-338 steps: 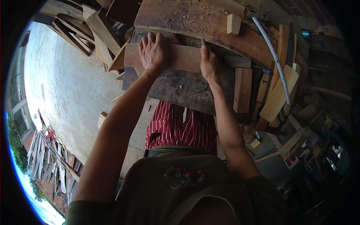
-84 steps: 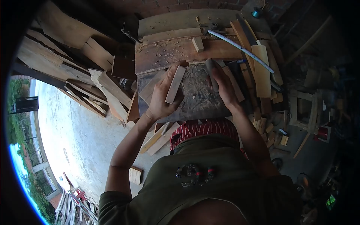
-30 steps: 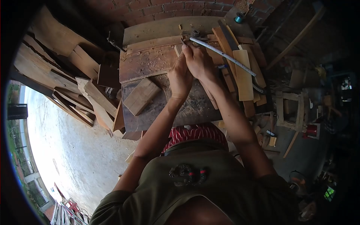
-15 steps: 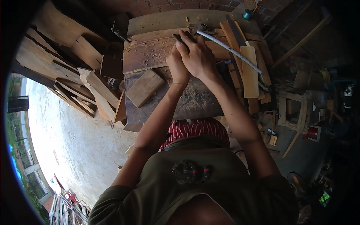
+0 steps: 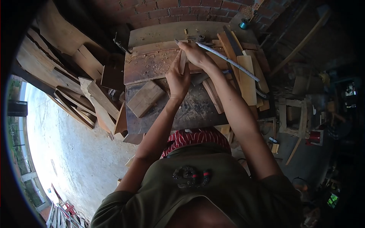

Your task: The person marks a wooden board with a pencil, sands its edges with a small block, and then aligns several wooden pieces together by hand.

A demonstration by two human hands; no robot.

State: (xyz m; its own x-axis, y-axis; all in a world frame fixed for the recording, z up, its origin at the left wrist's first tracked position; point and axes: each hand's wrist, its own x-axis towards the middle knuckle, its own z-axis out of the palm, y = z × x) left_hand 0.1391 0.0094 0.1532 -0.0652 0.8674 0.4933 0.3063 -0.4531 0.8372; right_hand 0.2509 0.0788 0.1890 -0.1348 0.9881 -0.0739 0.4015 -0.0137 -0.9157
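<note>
My left hand (image 5: 178,80) is closed around a small narrow piece of wood (image 5: 183,62) above the workbench (image 5: 159,122). Just beyond it, my right hand (image 5: 194,54) is closed near the far end of that piece. A small dark tip (image 5: 177,41) sticks out past the right fingers; what it belongs to is hidden. A thick wooden block (image 5: 146,99) lies on the bench left of my left wrist. Wood shavings (image 5: 148,62) are scattered over the brown board to the left of both hands. A long whitish rod (image 5: 228,60) slants rightward from beside my right hand.
Boards and a dark saw-like blade (image 5: 232,40) lie along the bench's right side. Offcuts (image 5: 213,95) rest under my right forearm. Wood sheets (image 5: 57,76) lean at the left. A brick wall (image 5: 178,13) stands behind, and a teal spool (image 5: 244,24) sits at the far corner.
My hands have come apart from their overlapping position; the left is lower and the narrow wood piece now shows. The view has tilted up slightly, with more brick wall visible.
</note>
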